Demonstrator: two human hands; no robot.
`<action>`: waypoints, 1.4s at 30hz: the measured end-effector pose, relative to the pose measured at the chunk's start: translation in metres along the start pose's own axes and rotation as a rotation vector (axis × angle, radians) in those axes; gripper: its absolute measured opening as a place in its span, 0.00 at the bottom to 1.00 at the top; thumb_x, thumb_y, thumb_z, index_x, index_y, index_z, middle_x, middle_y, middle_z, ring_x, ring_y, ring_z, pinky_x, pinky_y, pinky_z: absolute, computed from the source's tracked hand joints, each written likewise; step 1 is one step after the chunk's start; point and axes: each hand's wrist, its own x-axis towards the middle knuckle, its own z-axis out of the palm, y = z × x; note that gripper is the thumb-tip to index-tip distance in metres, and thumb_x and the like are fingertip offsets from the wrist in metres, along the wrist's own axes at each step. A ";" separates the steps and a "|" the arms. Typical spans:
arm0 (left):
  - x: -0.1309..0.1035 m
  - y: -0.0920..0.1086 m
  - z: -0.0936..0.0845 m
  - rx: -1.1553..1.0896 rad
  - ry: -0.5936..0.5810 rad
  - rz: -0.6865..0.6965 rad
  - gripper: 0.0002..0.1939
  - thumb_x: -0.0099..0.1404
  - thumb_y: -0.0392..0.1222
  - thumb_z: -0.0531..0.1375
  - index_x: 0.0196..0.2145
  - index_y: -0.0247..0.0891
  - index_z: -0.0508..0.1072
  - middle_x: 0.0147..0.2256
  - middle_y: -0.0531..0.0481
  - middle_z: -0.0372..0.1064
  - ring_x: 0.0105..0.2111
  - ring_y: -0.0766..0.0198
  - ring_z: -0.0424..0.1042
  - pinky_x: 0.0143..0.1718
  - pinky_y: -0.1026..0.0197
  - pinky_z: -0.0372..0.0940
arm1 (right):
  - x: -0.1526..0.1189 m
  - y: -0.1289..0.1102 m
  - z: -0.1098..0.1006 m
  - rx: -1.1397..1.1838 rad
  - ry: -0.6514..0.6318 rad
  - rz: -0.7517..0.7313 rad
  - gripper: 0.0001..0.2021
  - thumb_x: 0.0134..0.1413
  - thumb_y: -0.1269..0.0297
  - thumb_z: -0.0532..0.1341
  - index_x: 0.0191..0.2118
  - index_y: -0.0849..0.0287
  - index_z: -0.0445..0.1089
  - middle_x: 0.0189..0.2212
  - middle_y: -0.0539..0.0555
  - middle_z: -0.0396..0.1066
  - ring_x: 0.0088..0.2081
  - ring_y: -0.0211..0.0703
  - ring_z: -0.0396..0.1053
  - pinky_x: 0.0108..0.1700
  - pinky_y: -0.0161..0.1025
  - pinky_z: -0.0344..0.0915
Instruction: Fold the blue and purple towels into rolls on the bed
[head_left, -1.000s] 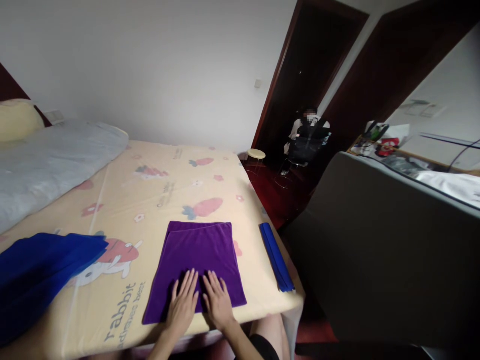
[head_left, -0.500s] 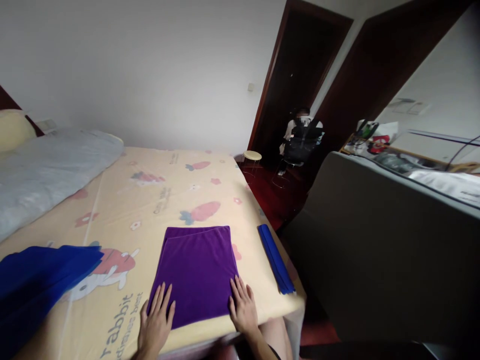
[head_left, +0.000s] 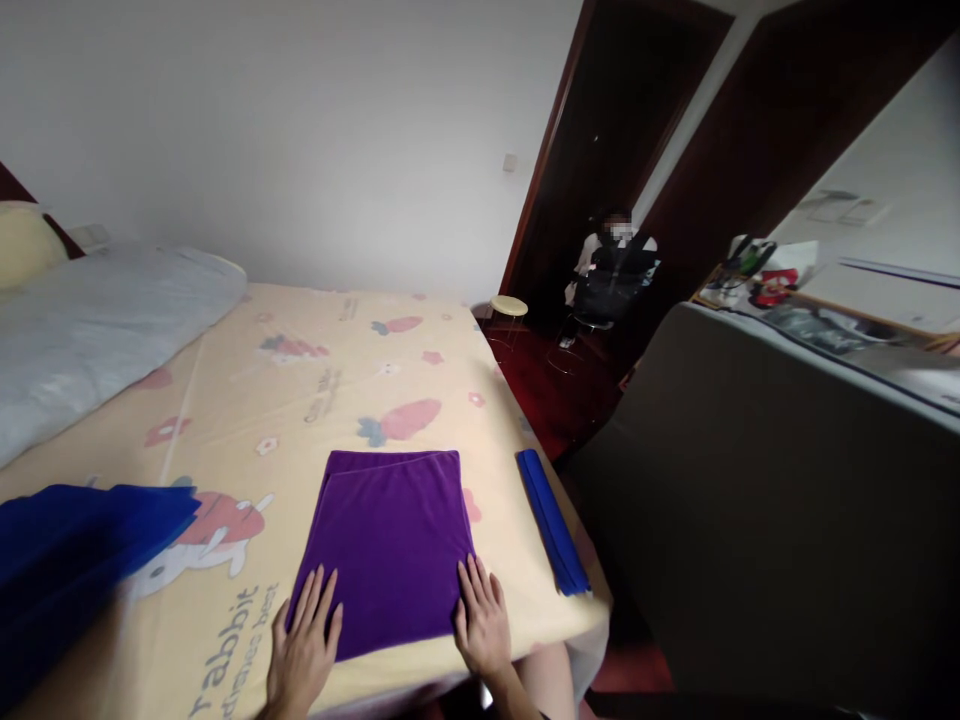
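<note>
A purple cloth (head_left: 390, 540) lies folded and flat near the front edge of the bed, its upper layer slightly askew at the far edge. My left hand (head_left: 307, 640) rests on its near left edge with fingers stretched out. On the near right edge lies my right hand (head_left: 482, 617), its fingers also extended and flat. To the right, a blue cloth folded into a narrow strip (head_left: 553, 522) lies along the bed's side. More blue cloth (head_left: 82, 560) sits loosely at the left, partly outside the view.
The bed (head_left: 300, 500) has a cream sheet printed with carrots and rabbits. A grey-white quilt (head_left: 112, 330) covers its far left. Beyond the bed stand a round stool (head_left: 508, 306) and a seated person (head_left: 611, 270). A dark panel (head_left: 750, 500) and cluttered desk (head_left: 847, 330) flank the right.
The view has shifted slightly. Both hands stay on the near side edges of the purple cloth, and the cloths show no clear change.
</note>
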 end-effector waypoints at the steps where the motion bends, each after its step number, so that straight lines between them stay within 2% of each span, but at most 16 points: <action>1: 0.000 0.000 0.000 0.000 0.000 0.001 0.32 0.70 0.49 0.44 0.69 0.46 0.41 0.66 0.43 0.56 0.64 0.55 0.58 0.63 0.43 0.46 | 0.000 0.000 0.000 0.001 -0.002 0.001 0.31 0.63 0.65 0.49 0.70 0.55 0.41 0.67 0.56 0.51 0.67 0.53 0.50 0.62 0.52 0.57; 13: 0.000 -0.001 -0.001 0.004 -0.066 -0.004 0.31 0.70 0.49 0.44 0.68 0.47 0.41 0.66 0.45 0.54 0.64 0.55 0.57 0.64 0.44 0.45 | -0.002 -0.001 0.001 -0.006 0.002 -0.002 0.32 0.63 0.67 0.49 0.70 0.55 0.40 0.68 0.55 0.51 0.68 0.52 0.48 0.63 0.54 0.56; 26: 0.001 -0.002 0.004 -0.023 -0.012 0.010 0.31 0.70 0.50 0.44 0.68 0.46 0.43 0.65 0.44 0.57 0.63 0.55 0.59 0.63 0.44 0.45 | -0.002 -0.003 0.004 -0.014 -0.011 0.030 0.32 0.61 0.67 0.50 0.70 0.53 0.41 0.68 0.53 0.48 0.68 0.52 0.48 0.63 0.53 0.57; 32: 0.001 -0.009 0.002 -0.019 -0.015 0.013 0.30 0.70 0.50 0.44 0.68 0.45 0.46 0.65 0.42 0.57 0.63 0.55 0.59 0.63 0.44 0.45 | -0.004 0.004 0.004 -0.014 -0.036 0.038 0.32 0.62 0.67 0.49 0.70 0.53 0.42 0.68 0.52 0.48 0.68 0.51 0.47 0.64 0.52 0.56; 34: 0.001 -0.002 -0.001 0.004 -0.012 -0.002 0.30 0.71 0.47 0.43 0.68 0.43 0.45 0.65 0.41 0.57 0.63 0.54 0.59 0.64 0.42 0.43 | -0.002 -0.001 0.003 -0.004 -0.029 0.081 0.31 0.62 0.66 0.49 0.70 0.52 0.43 0.68 0.54 0.48 0.68 0.52 0.47 0.63 0.54 0.56; 37: 0.004 0.028 -0.003 0.023 -0.022 0.051 0.29 0.71 0.40 0.42 0.68 0.43 0.42 0.66 0.43 0.55 0.65 0.55 0.55 0.65 0.41 0.41 | 0.010 -0.031 0.001 0.032 -0.008 0.150 0.33 0.61 0.66 0.50 0.70 0.53 0.41 0.69 0.56 0.44 0.69 0.55 0.46 0.64 0.58 0.53; 40: 0.015 0.061 0.004 -0.018 -0.114 0.260 0.30 0.69 0.36 0.43 0.68 0.44 0.44 0.66 0.48 0.53 0.66 0.61 0.53 0.65 0.50 0.44 | 0.030 -0.071 -0.001 0.172 -0.090 -0.013 0.33 0.63 0.63 0.49 0.70 0.51 0.37 0.69 0.53 0.43 0.69 0.50 0.45 0.65 0.53 0.53; 42: 0.024 0.063 0.008 -0.043 -0.188 0.336 0.29 0.70 0.40 0.44 0.68 0.47 0.45 0.66 0.50 0.54 0.65 0.62 0.55 0.64 0.52 0.48 | 0.041 -0.080 -0.001 0.242 -0.167 -0.131 0.31 0.66 0.59 0.48 0.70 0.48 0.37 0.69 0.50 0.45 0.68 0.47 0.47 0.65 0.51 0.55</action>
